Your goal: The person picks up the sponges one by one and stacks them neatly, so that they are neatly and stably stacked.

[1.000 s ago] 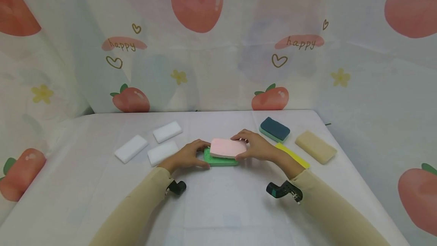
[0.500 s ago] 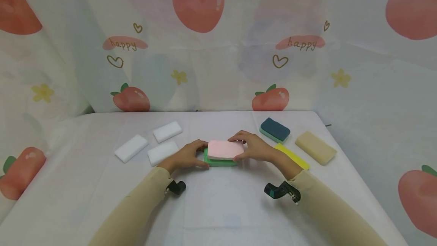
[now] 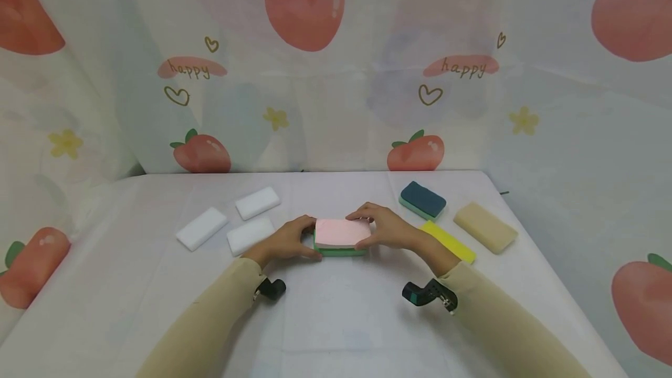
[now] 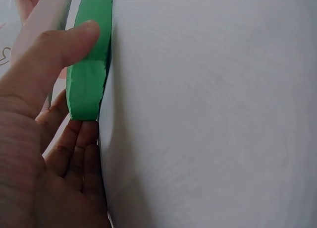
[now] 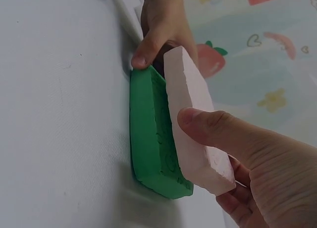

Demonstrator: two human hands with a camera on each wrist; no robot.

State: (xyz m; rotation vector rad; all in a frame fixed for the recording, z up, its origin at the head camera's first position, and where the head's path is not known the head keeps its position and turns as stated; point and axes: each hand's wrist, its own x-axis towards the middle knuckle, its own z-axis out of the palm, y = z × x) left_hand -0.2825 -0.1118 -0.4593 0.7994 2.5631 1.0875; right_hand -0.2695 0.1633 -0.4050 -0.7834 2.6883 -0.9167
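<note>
Between thumb and fingers, my right hand [image 3: 389,228] holds a pink sponge [image 3: 341,233] by its right end. The pink sponge sits close over a thick green sponge [image 3: 343,252] on the table, nearly lined up with it. In the right wrist view a narrow wedge of gap shows between the pink sponge [image 5: 185,94] and the green sponge [image 5: 143,124]. My left hand [image 3: 286,242] steadies the green sponge at its left end. Its thumb [image 4: 79,44] lies on the front side and its fingers reach round the end, as the left wrist view shows.
Several white sponges, one a white block [image 3: 202,228], lie left on the white-covered table [image 3: 336,319]. On the right are a navy-and-green scrub sponge [image 3: 422,198], a flat yellow sponge [image 3: 448,242] partly behind the right forearm, and a tan sponge [image 3: 485,226].
My right hand has brought the pink sponge left and slightly down, so it covers more of the green sponge. The left hand has stayed at the green sponge's end.
</note>
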